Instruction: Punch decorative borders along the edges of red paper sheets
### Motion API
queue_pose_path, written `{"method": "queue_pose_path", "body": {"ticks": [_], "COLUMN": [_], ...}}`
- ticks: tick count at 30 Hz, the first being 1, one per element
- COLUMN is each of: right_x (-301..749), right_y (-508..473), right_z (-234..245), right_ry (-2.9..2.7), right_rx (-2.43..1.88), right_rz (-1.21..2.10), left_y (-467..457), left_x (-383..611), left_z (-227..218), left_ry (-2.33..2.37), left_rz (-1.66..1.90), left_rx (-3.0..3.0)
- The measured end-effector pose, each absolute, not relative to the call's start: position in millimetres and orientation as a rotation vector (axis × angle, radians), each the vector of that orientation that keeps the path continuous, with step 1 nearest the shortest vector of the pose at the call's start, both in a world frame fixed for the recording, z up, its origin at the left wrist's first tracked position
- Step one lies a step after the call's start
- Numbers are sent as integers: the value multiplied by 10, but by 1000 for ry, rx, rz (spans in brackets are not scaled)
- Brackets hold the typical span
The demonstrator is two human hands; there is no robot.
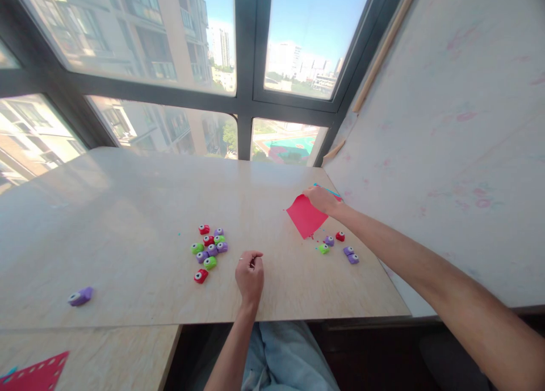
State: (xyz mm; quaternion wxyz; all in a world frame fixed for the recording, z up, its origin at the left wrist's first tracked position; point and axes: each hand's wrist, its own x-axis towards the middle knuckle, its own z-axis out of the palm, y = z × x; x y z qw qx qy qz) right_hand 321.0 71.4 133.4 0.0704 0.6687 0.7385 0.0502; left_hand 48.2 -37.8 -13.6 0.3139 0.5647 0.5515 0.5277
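My right hand [322, 199] reaches to the far right of the wooden table [128, 209] and pinches the upper corner of a red paper sheet [304, 216]. A blue sheet edge [330, 190] shows just behind that hand. My left hand [250, 274] rests near the table's front edge, fingers curled into a loose fist, with nothing visible in it. Left of it lies a cluster of several small red, green and purple punches [209, 248]. A smaller group of punches [338, 245] sits below the red sheet.
A lone purple punch [80, 296] lies at the front left. A red sheet with punched holes [36, 373] sits on a lower board at bottom left. A pale wall panel [447, 152] borders the right side; windows stand behind the table.
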Motion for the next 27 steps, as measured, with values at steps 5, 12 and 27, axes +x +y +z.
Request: {"method": "queue_pose_path", "body": {"ticks": [5,12,27], "right_x": [3420,3496,3000], "right_y": [750,806,-317], "right_z": [1463,1615,888], "right_ry": [2243,2319,2200], "right_rx": [2199,2487,2878], "right_rz": [169,151,-1991], "left_y": [-377,-374,-377], "left_x": [479,475,476], "left_z": [-136,-147,-142], "left_ry": [1453,1444,1465], "left_rz": [1402,1404,1422], "left_rx": [1504,1503,1447]}}
